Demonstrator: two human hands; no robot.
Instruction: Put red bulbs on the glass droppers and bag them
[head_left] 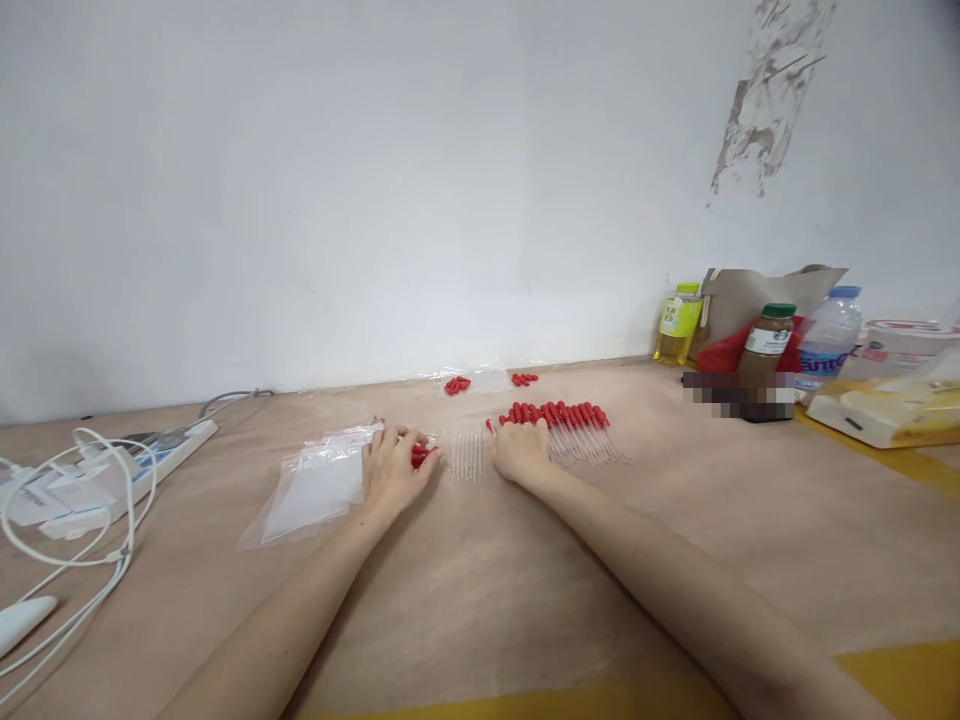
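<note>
Nearest my viewpoint, a yellow strip [900,675] shows along the table edge, and past it a brown sheet [465,580] covers the work surface. White cables [131,530] loop at the far left, in front of a power strip [184,450].

Farther in, I see a stack of clear bags [319,495] lying flat, overlapped by my left hand [396,468]. Its fingers are half curled, with red pieces [421,456] at the thumb and fingertips — whether they are gripped or only touched, I cannot tell. Just right of it lies a row of clear sticks [465,455], between the two hands. My right hand [520,450] has its fingers folded close; the tips are hidden, so I cannot tell what they hold. Beside and behind it lie red-headed sticks [581,425], side by side, heads toward the wall.

Beyond — near the wall [375,200] — are two small red clusters [457,386]. At right, bottles [677,330] stand around a grey bag [757,300].
</note>
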